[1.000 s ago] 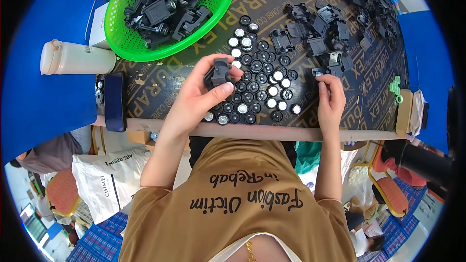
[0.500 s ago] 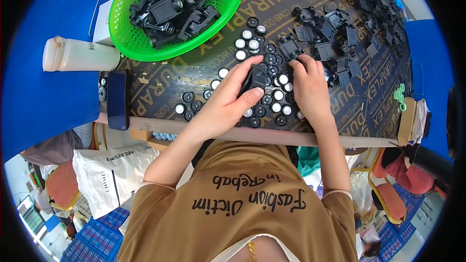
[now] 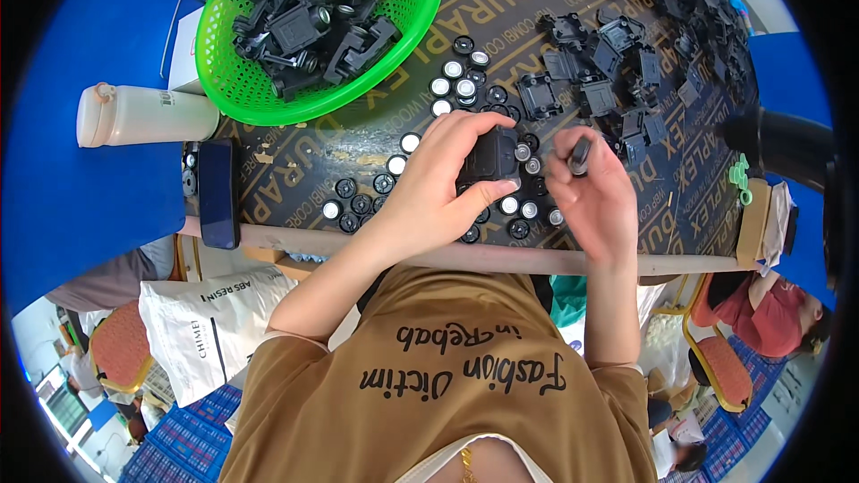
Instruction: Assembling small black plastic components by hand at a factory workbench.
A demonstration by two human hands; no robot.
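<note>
My left hand (image 3: 437,181) is closed around a black plastic toy-car chassis (image 3: 489,157), held tilted just over the table. To its right, my right hand (image 3: 601,197) has its palm turned partly up and pinches a small dark toy wheel (image 3: 580,157), slightly blurred. The two hands are apart. Around and below the chassis lie loose black wheels, some with silver hubs, such as a wheel (image 3: 509,205) near my left thumb. Another group of wheels (image 3: 465,88) spreads beyond my left hand. The palm-side fingers of my left hand are hidden behind the chassis.
A green basket (image 3: 394,72) full of chassis with wheels stands at the far left. Loose chassis (image 3: 598,94) heap up at the far right. A bottle (image 3: 148,116) and phone (image 3: 217,192) lie left. A dark tube-like object (image 3: 778,148) juts over the right edge.
My right hand has come up off the table parts and turned over, now showing a wheel in its fingers. My left hand has turned the chassis and shifted it slightly right.
</note>
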